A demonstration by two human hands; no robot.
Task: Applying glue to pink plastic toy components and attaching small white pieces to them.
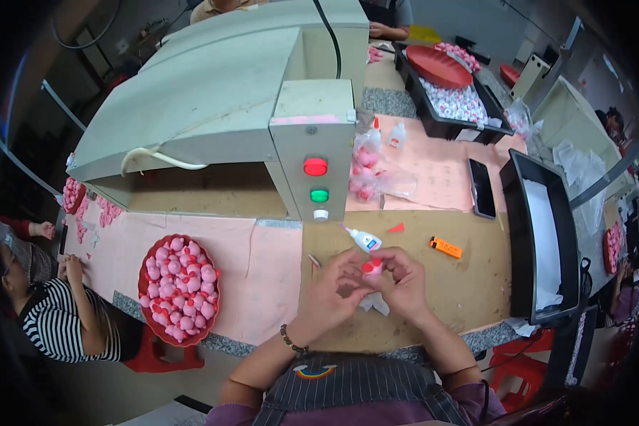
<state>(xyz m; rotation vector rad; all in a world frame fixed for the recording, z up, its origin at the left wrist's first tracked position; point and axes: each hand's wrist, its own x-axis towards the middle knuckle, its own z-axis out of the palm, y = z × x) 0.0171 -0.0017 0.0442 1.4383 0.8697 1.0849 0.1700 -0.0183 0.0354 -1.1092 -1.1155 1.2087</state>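
Left hand (326, 290) and right hand (407, 284) pinch one pink piece (373, 268) (partly hidden, perhaps unfinished); leftward, a red tray (212, 321) holds similar pieces (183, 285), probably done.

Workshop: we take it for hand assembly of small goods.
Machine (213, 99): we face a grey industrial housing with a control box (311, 145) and coloured push buttons (315, 167).
Batches: we see pink pieces (181, 284) filling a scalloped red bowl (153, 325), white pieces (451, 103) filling a black crate (412, 89).
Workbench (476, 298): ours carries a glue bottle (366, 240).
Stations: we notice other people, one in a striped top (67, 323).
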